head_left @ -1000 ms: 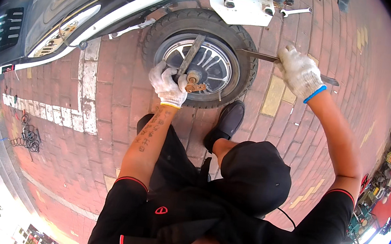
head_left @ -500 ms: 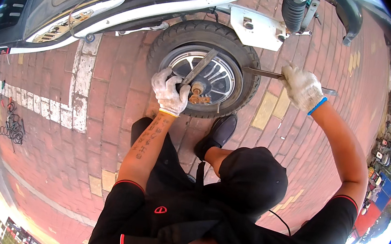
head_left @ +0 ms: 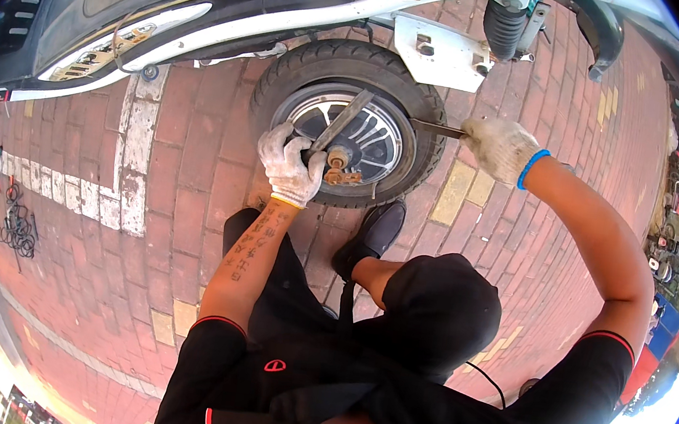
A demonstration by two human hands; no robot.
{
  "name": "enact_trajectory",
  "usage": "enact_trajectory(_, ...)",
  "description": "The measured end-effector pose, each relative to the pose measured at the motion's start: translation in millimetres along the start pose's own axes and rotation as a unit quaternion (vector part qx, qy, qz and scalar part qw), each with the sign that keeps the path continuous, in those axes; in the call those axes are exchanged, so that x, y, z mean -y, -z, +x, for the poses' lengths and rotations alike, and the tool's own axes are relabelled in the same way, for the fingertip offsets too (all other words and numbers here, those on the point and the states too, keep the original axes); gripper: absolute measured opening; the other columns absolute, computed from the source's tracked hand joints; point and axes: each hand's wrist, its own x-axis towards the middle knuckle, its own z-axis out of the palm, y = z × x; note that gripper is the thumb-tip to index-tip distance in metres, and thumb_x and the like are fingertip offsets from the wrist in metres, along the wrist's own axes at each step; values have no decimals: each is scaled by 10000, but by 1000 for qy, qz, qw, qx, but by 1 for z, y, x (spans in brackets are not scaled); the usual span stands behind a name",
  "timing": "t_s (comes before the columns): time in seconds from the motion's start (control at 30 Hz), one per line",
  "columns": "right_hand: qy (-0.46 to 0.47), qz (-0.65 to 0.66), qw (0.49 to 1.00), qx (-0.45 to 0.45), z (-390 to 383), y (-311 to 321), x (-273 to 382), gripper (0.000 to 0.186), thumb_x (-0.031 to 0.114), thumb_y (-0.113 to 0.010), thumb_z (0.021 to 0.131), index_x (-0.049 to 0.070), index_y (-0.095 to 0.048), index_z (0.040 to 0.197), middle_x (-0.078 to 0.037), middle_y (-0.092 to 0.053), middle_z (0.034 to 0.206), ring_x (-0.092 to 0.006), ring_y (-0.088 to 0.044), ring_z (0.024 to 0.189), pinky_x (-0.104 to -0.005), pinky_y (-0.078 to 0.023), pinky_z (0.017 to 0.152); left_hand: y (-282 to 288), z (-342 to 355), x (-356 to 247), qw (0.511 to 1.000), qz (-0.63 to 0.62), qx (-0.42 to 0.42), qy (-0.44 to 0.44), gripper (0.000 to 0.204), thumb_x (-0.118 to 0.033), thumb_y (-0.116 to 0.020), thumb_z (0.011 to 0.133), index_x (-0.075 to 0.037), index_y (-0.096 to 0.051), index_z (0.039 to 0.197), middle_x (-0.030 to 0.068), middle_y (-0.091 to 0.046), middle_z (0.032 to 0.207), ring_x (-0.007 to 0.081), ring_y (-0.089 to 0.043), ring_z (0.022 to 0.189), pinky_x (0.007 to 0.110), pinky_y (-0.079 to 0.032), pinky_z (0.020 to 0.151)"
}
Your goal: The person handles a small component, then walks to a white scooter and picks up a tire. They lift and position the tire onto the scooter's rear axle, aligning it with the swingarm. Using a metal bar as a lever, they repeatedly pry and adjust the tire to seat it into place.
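Observation:
A scooter wheel with a black tire [head_left: 289,70] and a silver spoked rim [head_left: 388,129] lies on the brick paving. My left hand [head_left: 288,163], in a white knit glove, is closed round the lower end of a flat metal tire lever [head_left: 342,121]. That lever slants across the rim, its far tip at the rim's upper edge. My gloved right hand [head_left: 498,147] grips a second tire lever [head_left: 439,128], whose tip meets the tire's right inner edge. Beside my left fingers a rusty axle nut and bracket [head_left: 342,172] stick up from the hub.
A white and black scooter body [head_left: 297,8] stretches over the far side, with a white metal plate [head_left: 440,52] and a black shock absorber [head_left: 504,29] near the wheel. Coiled cables [head_left: 15,227] lie at the left. My shoe [head_left: 380,227] stands against the tire's near side.
My right hand has shifted slightly left and turned, and its lever's outer end no longer shows past the glove. My left hand and its lever stay nearly in place.

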Motion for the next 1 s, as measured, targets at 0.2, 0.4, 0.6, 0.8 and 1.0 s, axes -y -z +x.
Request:
enact_trajectory(0.2,-23,-39,998,47,15,18,8,246,254,-589,1021,42,-675,1112,-205,-723,907,-406,-719,922,-505,-573,811,5,4,0,999,9,42,-14,365,-177,-757,749,-119,-579,1063,202,-558,1288,426,-524,1183,608,-396,1049)
enact_trajectory(0.4,-40,-73,994,67,21,28,16,254,271,-596,1016,58,-686,1119,-207,-732,926,-414,-726,935,-516,-580,815,4,2,4,998,9,54,-22,365,-149,-743,732,-128,-564,1050,189,-535,1280,406,-516,1185,614,-384,1044)
enact_trajectory(0.6,-33,-53,997,40,24,22,9,259,293,-617,1006,56,-688,1082,-192,-735,883,-413,-734,896,-520,-585,778,2,0,5,997,22,60,-38,392,-146,-728,743,-137,-539,1086,169,-493,1320,395,-484,1187,598,-385,1032)
enact_trajectory(0.8,-62,-15,998,-23,22,-5,31,261,311,-631,1000,58,-692,1015,-179,-717,794,-401,-735,819,-518,-584,737,-1,-1,4,997,43,48,-33,386,-144,-719,752,-140,-542,1096,166,-497,1310,388,-490,1173,599,-387,1034)
enact_trajectory(1.0,-79,63,989,-104,42,-37,53,304,313,-615,1003,29,-721,1032,-204,-750,870,-402,-752,891,-505,-604,806,-4,-7,-7,998,52,38,-7,357,-155,-712,778,-135,-543,1093,170,-507,1304,398,-493,1174,607,-395,1044)
